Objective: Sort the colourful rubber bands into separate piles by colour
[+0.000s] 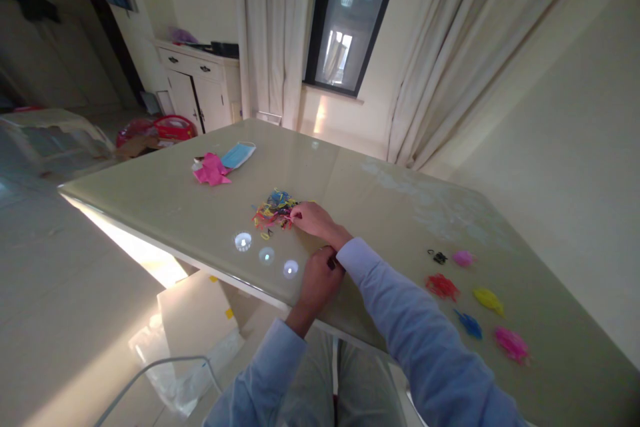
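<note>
A loose pile of mixed coloured bands [273, 211] lies on the glossy table [165, 207]. At the pile's right edge my right hand [315, 220] has its fingertips pinched together; what they hold is too small to make out. My left hand [321, 280] is curled near the table's front edge, below my right wrist, with something small and black [332, 261] showing at its fingers. To the right lie separate heaps: black bands [440, 257], a pink heap [464, 258], red bands [442, 286], a yellow heap [489, 300], a blue heap [469, 324] and a larger pink heap [512, 344].
Pink paper [213, 170] and a blue face mask [239, 155] lie at the table's far left. Behind stand a white cabinet [210, 90] and curtains [270, 33]. A cardboard box [197, 313] sits on the floor beside the front edge.
</note>
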Action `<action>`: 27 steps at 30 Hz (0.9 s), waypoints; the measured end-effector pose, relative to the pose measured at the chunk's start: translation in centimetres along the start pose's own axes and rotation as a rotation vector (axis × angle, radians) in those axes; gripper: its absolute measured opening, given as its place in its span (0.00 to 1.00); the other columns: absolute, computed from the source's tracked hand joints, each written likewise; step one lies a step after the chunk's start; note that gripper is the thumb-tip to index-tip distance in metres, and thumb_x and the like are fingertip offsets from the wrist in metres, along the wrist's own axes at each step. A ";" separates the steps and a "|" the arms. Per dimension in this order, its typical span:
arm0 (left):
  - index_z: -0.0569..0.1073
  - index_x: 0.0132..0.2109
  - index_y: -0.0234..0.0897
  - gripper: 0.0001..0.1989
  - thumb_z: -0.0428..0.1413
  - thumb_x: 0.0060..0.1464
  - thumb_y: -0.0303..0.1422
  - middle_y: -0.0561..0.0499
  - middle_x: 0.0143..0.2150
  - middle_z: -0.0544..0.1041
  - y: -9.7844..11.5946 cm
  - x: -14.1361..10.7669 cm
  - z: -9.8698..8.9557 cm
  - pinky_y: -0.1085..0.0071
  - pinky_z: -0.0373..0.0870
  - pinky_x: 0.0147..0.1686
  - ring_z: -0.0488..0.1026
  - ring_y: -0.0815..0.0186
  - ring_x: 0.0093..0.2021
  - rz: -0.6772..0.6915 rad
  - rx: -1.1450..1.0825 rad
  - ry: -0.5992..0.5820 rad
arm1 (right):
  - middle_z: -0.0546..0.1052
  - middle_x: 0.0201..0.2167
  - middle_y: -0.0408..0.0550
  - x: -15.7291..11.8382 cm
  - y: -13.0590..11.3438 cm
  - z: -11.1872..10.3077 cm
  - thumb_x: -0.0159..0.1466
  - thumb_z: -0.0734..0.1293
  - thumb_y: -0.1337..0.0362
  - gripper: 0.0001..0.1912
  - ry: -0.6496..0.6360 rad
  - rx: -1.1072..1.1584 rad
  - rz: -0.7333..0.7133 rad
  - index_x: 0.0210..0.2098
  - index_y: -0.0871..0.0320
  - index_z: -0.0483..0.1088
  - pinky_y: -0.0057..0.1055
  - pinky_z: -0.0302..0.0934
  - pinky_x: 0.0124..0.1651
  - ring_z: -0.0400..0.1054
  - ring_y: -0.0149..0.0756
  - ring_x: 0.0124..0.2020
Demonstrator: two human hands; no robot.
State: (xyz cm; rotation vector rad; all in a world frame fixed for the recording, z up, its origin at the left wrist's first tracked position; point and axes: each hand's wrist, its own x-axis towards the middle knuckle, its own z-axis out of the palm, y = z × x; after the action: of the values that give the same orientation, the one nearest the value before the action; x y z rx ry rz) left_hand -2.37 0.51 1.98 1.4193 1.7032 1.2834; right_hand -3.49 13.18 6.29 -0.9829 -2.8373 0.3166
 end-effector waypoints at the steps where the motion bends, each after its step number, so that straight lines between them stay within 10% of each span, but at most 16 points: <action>1: 0.72 0.30 0.35 0.04 0.53 0.50 0.25 0.52 0.28 0.73 0.0 0.0 0.0 0.72 0.58 0.30 0.67 0.68 0.29 0.001 0.007 0.001 | 0.81 0.37 0.47 0.0 0.0 0.0 0.63 0.64 0.67 0.10 -0.001 -0.002 -0.001 0.36 0.55 0.79 0.25 0.57 0.37 0.72 0.34 0.37; 27: 0.75 0.30 0.35 0.06 0.53 0.49 0.26 0.52 0.27 0.75 0.0 0.0 0.0 0.73 0.59 0.30 0.68 0.68 0.27 0.059 -0.036 -0.019 | 0.79 0.37 0.50 -0.7 0.8 -0.1 0.65 0.61 0.71 0.12 0.142 0.154 0.000 0.35 0.59 0.77 0.27 0.58 0.45 0.70 0.35 0.40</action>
State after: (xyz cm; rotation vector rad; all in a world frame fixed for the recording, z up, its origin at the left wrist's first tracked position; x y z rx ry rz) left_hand -2.33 0.54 1.97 1.4669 1.6288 1.3214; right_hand -2.45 13.37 6.17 -0.9351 -2.6411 0.4399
